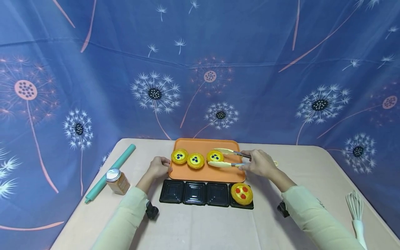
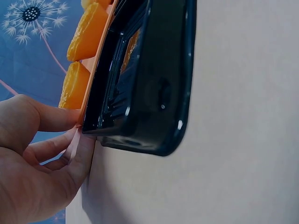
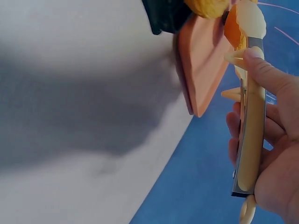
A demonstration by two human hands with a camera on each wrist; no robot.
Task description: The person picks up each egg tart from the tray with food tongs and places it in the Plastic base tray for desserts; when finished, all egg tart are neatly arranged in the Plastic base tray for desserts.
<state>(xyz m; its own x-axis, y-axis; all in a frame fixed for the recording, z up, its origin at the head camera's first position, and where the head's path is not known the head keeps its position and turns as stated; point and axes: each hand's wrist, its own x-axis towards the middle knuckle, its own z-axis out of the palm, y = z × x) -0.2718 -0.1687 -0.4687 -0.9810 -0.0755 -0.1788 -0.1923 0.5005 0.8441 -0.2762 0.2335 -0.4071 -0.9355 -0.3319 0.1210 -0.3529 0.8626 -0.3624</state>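
Observation:
My left hand (image 1: 158,167) pinches the left edge of the orange tray (image 1: 206,176), thumb above the rim and fingers below, as the left wrist view shows. On the tray sit three yellow tarts with blue berries: a left tart (image 1: 179,156), a middle tart (image 1: 196,160) and a right tart (image 1: 215,156). My right hand (image 1: 260,163) grips a pair of tongs (image 1: 237,153) with cream tips. The spread tips lie on either side of the right tart. In front of the tray, a red-dotted tart (image 1: 242,193) rests in the right end of a row of black square trays (image 1: 195,193).
At the left lie a teal rolling pin (image 1: 125,157) and a jar (image 1: 117,181) with a silver lid and brown contents. A whisk (image 1: 356,211) with a white handle lies at the right edge. Patterned blue cloth (image 1: 262,104) rises behind the table.

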